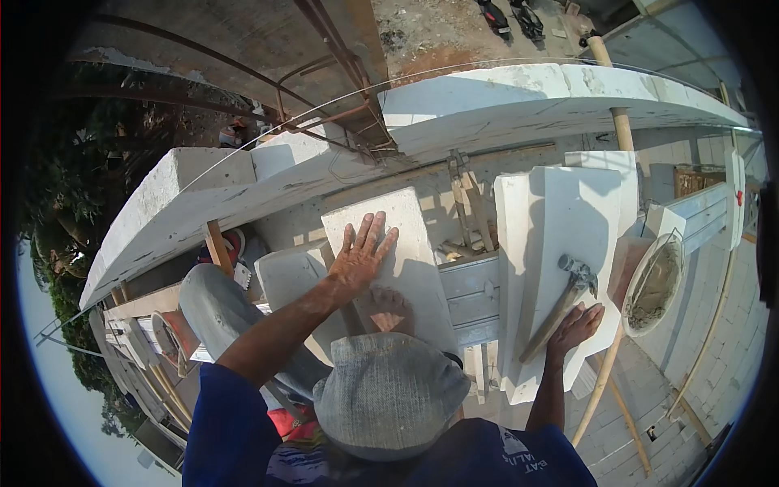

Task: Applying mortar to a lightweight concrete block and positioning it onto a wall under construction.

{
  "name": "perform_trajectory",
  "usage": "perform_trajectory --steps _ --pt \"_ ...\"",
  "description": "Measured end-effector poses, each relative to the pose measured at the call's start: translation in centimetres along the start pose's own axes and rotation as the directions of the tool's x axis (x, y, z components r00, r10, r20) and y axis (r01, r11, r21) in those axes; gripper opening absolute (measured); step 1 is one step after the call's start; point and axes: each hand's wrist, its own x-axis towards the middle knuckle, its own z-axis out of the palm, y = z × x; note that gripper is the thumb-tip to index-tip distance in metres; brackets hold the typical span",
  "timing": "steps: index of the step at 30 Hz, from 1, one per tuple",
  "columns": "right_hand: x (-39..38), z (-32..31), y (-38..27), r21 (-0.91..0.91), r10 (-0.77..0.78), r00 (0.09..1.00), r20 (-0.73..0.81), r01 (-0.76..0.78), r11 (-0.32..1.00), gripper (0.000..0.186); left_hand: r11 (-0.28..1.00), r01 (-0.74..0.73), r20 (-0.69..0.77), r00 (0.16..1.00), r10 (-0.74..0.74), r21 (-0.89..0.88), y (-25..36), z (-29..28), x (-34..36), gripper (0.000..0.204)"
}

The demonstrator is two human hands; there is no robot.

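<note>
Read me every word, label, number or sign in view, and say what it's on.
White letters on the blue shirt: slanted, partly legible, not copied here.
White print on the shirt's other side: too distorted to read.
Hammer, white block: no text I can make out.

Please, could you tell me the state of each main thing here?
Left hand: open, palm down.
White block: under left hand and bare foot.
Hammer: lying on another white block.
Right hand: at hammer handle, grip unclear.
Bucket: uncovered, grey material inside.
</note>
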Motion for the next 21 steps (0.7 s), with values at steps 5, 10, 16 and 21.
perform_trajectory --steps 5,10,16,21 --pt "0.2 0.2 1.4 -0.024 -0.024 0.999 -0.021 0.023 0.999 0.054 1.0 -0.015 -0.001 1.0 0.015 0.019 0.5 0.0 0.3 0.082" --pt "0.0 0.4 1.2 -0.052 0.01 1.0 0.021 -0.009 0.999 0.055 0.999 -0.013 0.03 0.999 0.014 -0.033 0.1 -0.5 0.1 0.085" --pt "-0.4 1.3 2.9 -0.039 -0.029 0.999 0.018 0.03 0.999 0.059 0.999 -0.027 -0.134 0.991 0.022 -0.033 -0.4 1.9 0.3 0.093" --pt "0.2 0.9 1.8 -0.02 0.111 0.992 0.06 -0.11 0.994 0.062 0.999 -0.028 -0.112 0.993 0.024 -0.034 -0.7 1.8 0.3 0.092"
